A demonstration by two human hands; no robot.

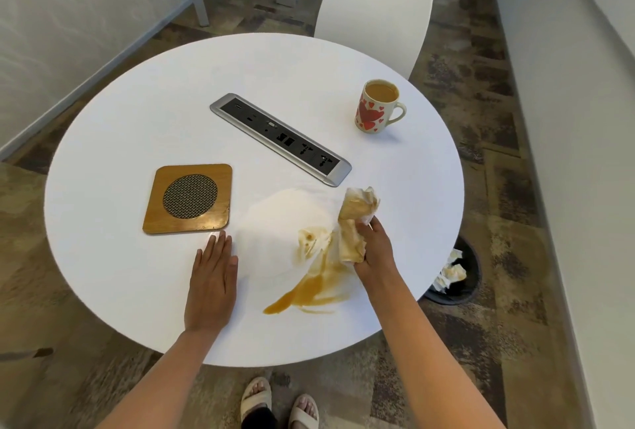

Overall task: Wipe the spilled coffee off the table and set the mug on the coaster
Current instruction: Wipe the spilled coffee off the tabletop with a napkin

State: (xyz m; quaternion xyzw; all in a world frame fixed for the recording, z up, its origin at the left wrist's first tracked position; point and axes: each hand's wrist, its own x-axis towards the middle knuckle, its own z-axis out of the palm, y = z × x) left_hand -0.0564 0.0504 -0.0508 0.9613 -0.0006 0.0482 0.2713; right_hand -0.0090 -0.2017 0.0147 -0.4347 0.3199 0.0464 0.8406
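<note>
A brown coffee spill streaks the near part of the round white table. A white tissue lies spread flat over the spill's far side, stained at its right edge. My right hand is shut on a crumpled, coffee-soaked tissue wad held upright just right of the spread tissue. My left hand rests flat on the table, fingers together, touching the spread tissue's left edge. A heart-patterned mug full of coffee stands at the far right. The square wooden coaster with a mesh centre lies at the left.
A silver power socket strip is set diagonally into the table's middle. A white chair stands behind the table. A black waste bin with used tissues sits on the floor at the right. My sandalled feet show below the table's near edge.
</note>
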